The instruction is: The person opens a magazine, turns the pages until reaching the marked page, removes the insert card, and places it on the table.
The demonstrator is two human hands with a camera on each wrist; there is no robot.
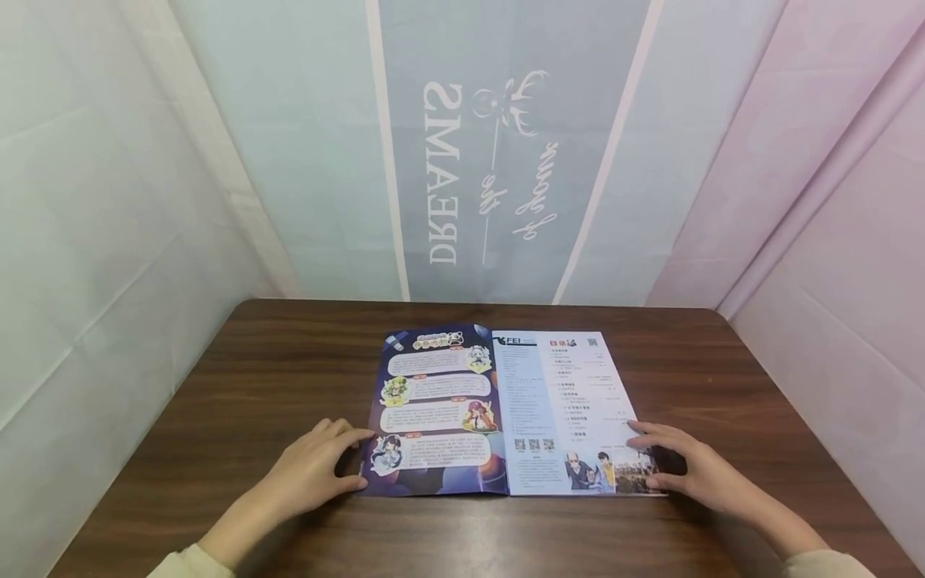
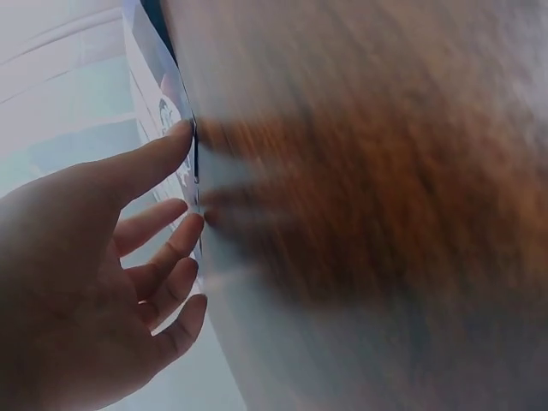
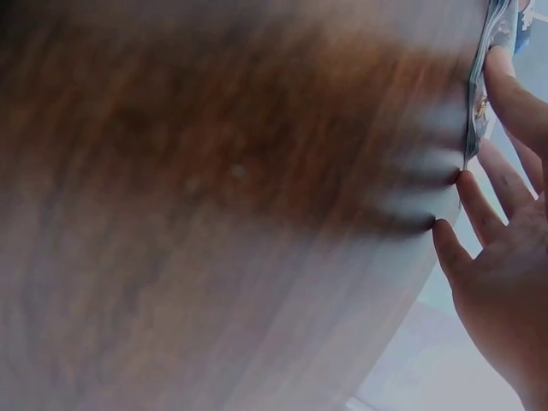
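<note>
Left hand (image 1: 312,467) and right hand (image 1: 699,470) (fingers spread) touch the magazine (image 1: 515,413) between them

Glossy paper magazine (image 1: 516,413), smooth shiny wood-grained tabletop (image 1: 470,538), matt cloth backdrop (image 1: 470,160).

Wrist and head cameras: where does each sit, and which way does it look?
Head: on the head, facing forward and down at the magazine and table; left hand, right hand and sleeves show.
Left wrist: on that wrist, facing the table and magazine's edge; only the left hand shows.
Right wrist: on that wrist, facing the magazine's opposite edge; only the right hand shows.
Both wrist views share the magazine and table.
</note>
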